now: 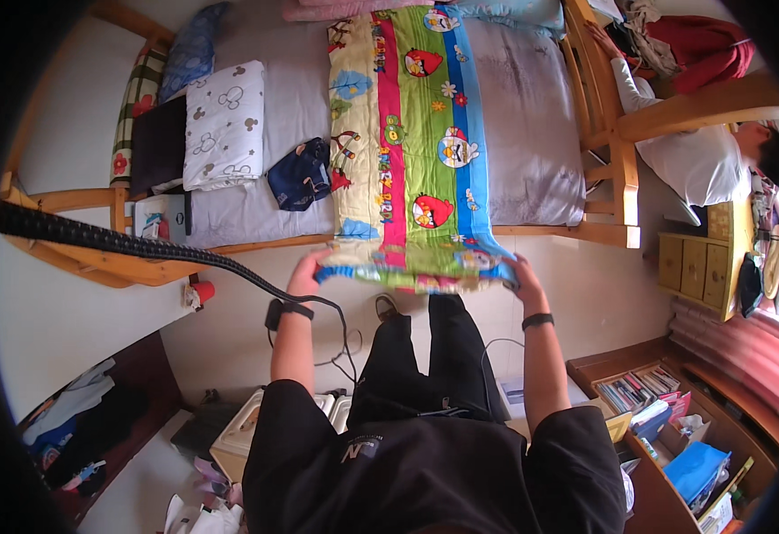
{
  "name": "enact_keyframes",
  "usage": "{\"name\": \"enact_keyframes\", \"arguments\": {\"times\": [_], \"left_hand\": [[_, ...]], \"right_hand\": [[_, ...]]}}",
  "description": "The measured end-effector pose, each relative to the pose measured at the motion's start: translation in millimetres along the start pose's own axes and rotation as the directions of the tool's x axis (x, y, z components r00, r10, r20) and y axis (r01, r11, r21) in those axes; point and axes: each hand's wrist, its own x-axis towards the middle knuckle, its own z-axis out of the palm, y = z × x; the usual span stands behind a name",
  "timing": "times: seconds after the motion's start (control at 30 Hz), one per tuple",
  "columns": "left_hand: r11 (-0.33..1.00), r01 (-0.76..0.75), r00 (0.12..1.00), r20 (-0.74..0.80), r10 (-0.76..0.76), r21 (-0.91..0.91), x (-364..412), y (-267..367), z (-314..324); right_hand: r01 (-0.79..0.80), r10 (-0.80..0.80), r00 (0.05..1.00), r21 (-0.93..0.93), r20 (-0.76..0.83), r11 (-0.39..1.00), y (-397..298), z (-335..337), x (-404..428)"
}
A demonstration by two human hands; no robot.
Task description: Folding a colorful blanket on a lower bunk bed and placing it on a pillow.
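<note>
A long quilt [423,147] printed with Angry Birds characters lies in a strip across the bed, its near end lifted off the bed's edge. My left hand [306,272] grips the left corner of that end, and my right hand [527,277] grips the right corner. Between my hands the raised edge is blurred and partly folded over. Under the quilt is a grey bed sheet [530,133]. Left of the quilt, its side touching or nearly touching it, lies a crumpled dark denim garment [301,175].
A folded white blanket [224,127] and a blue pillow [192,50] sit on the bed's left part. Wooden rails [606,120] bound its right end. Beyond them a person in white [693,163] sits by a wooden desk [723,260]. A black cable [162,250] crosses the left side.
</note>
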Motion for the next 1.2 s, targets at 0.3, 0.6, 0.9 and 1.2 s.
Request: {"name": "enact_keyframes", "arguments": {"times": [0.3, 0.6, 0.9, 1.2], "left_hand": [[0.975, -0.186, 0.978, -0.12, 0.171, -0.124, 107.8, 135.6, 83.1], [0.658, 0.104, 0.862, -0.398, 0.314, 0.746, 164.1, -32.5, -1.7], [0.237, 0.082, 0.647, -0.233, 0.726, 0.968, 233.6, 4.3, 55.6], [0.246, 0.151, 0.684, -0.281, 0.673, 0.957, 299.9, 53.3, 83.4]], "right_hand": [[0.019, -0.054, 0.996, 0.412, 0.074, 0.911, -151.4, 82.8, 97.5], [-0.109, 0.098, 0.994, -0.468, -0.048, 0.877, -15.2, 54.8, 153.2], [0.118, -0.243, 0.936, -0.423, -0.255, 0.898, 1.6, 27.0, 245.9], [0.321, -0.515, 0.855, -0.728, -0.052, 0.606, -115.2, 127.4, 309.6]]}}
